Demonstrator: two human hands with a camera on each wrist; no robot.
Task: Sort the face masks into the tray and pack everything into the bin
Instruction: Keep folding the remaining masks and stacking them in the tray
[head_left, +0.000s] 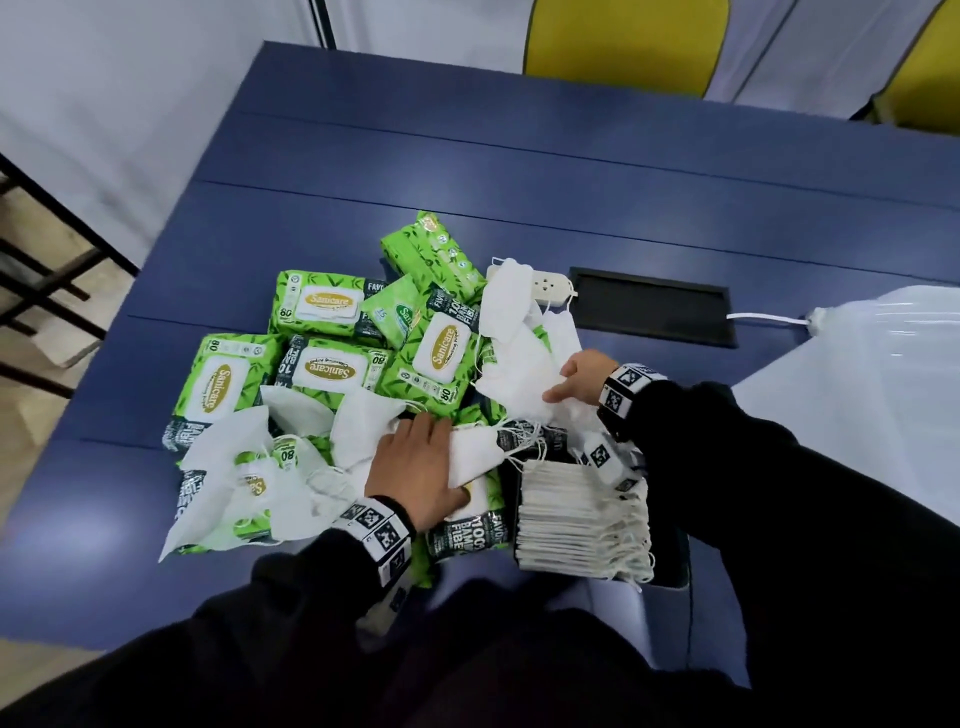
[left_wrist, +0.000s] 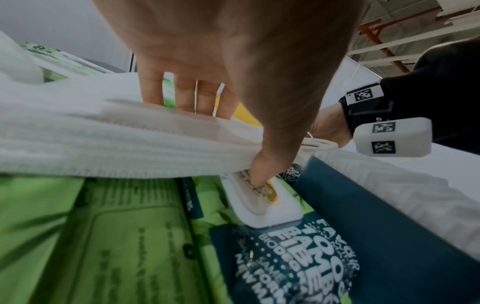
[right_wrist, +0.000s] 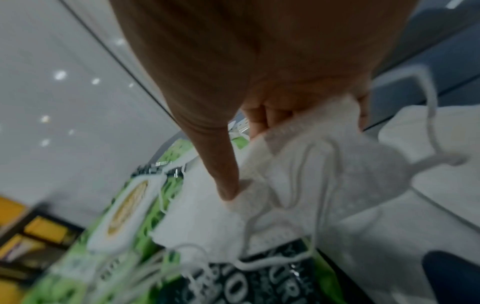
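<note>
Loose white face masks lie tangled among green wipe packs (head_left: 322, 312) on the blue table (head_left: 467, 156). My left hand (head_left: 431, 457) (left_wrist: 249, 131) lies on one face mask (head_left: 470, 457) (left_wrist: 103, 139), fingers above it and thumb tucked under its edge against a pack's lid. My right hand (head_left: 566, 382) (right_wrist: 233, 148) grips another mask (head_left: 514, 379) (right_wrist: 298, 164) at the pile's right side, its ear loops hanging. A dark tray (head_left: 672, 540) (left_wrist: 363, 205) near me holds a neat stack of masks (head_left: 576, 514), just below my right wrist.
A large white plastic container (head_left: 883, 415) fills the right edge. A white power strip (head_left: 545, 286) and its cord lie beside a black cable hatch (head_left: 654, 306). Behind the far table edge are yellow chairs (head_left: 623, 41). The table's left edge drops to the floor.
</note>
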